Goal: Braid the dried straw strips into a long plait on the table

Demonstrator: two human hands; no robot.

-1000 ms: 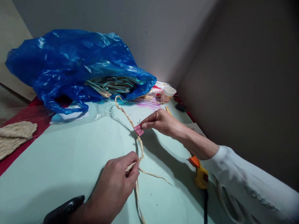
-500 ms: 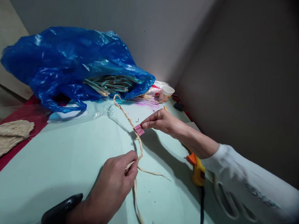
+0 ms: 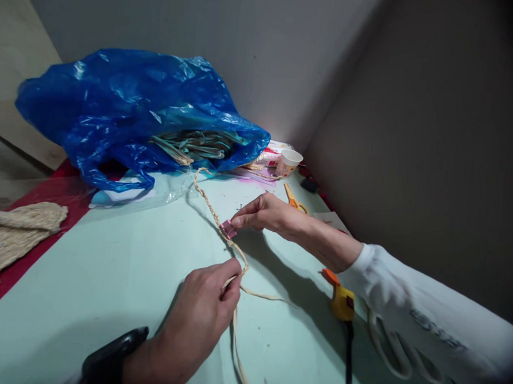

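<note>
A thin braid of straw-coloured fibre [image 3: 208,204] runs from near the blue bag down to my left hand [image 3: 206,295]. My left hand is closed, pinching the braid's near end between thumb and fingers. Loose fibre strands trail from it, one to the right and others toward the near edge. My right hand [image 3: 259,212] pinches a small pink clip [image 3: 228,229] between thumb and fingertips. The clip touches the braid about midway along; whether its jaws grip the braid I cannot tell.
A blue plastic bag [image 3: 136,105] holding dried strips [image 3: 203,145] lies at the back. Right of it stand a paper cup [image 3: 289,163] and orange-handled scissors [image 3: 294,200]. A yellow glue gun [image 3: 342,302] lies under my right forearm, by a pale cord [image 3: 390,351]. Woven fibre pieces [image 3: 22,234] lie left.
My right hand has moved the pink clip slightly left and nearer, and the clip has turned, looking narrower. The left hand keeps its pinch. The view has shifted a little.
</note>
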